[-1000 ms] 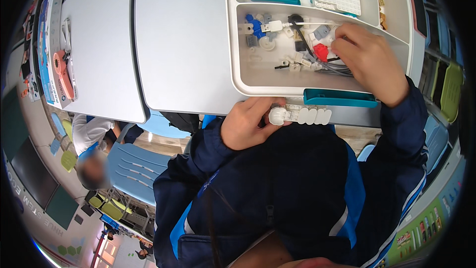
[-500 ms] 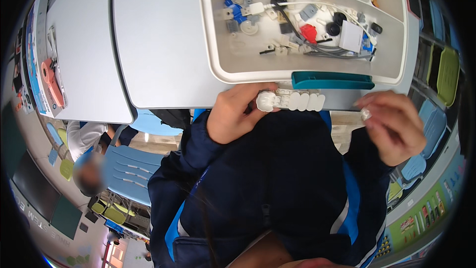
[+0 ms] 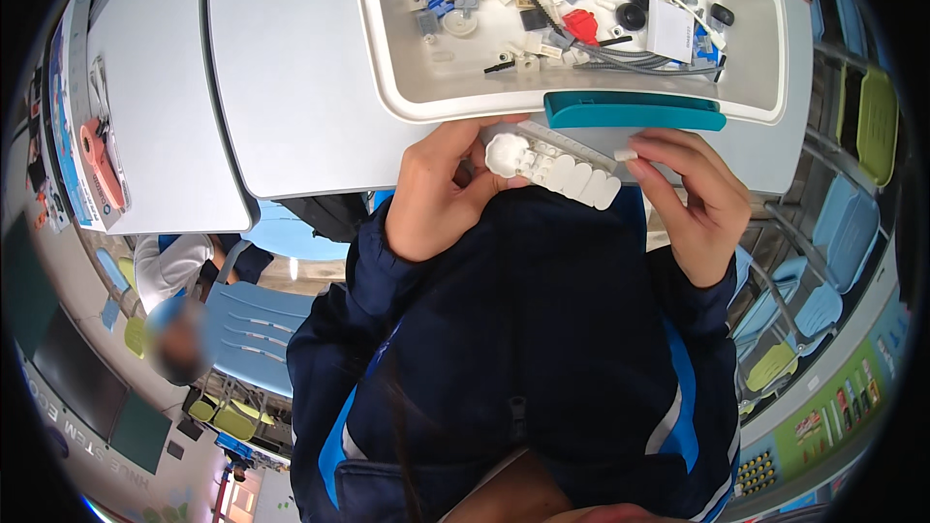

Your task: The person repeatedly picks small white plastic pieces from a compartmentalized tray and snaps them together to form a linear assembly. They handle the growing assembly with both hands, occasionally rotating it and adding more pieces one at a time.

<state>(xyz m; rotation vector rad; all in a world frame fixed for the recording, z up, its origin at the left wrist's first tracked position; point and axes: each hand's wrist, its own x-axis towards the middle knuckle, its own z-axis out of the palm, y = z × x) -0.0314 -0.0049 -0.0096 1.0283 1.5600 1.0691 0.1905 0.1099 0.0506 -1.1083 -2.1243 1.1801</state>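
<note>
My left hand (image 3: 441,189) is closed around the left end of a white toy-brick build (image 3: 567,172). The build has a scalloped round cup at that end, a studded middle, and a row of smooth rounded tiles toward the right. It tilts a little, its right end lower. Between the thumb and fingertips of my right hand (image 3: 693,199) is a small white brick piece (image 3: 626,155). This piece is just off the right end of the build, with a narrow gap between them.
Beyond my hands sits a white sorting tray (image 3: 465,108) with loose bricks, a red piece (image 3: 581,26), black wheels and cables. A teal bar (image 3: 635,112) lies along its near edge. Pink scissors-like tool (image 3: 101,163) rests at far left. A person (image 3: 179,329) is behind, near a blue chair (image 3: 254,329).
My right hand has moved left with the small white piece, close to the build. My left hand has shifted slightly up and left, and the build now slants down rightward. The view has shifted too.
</note>
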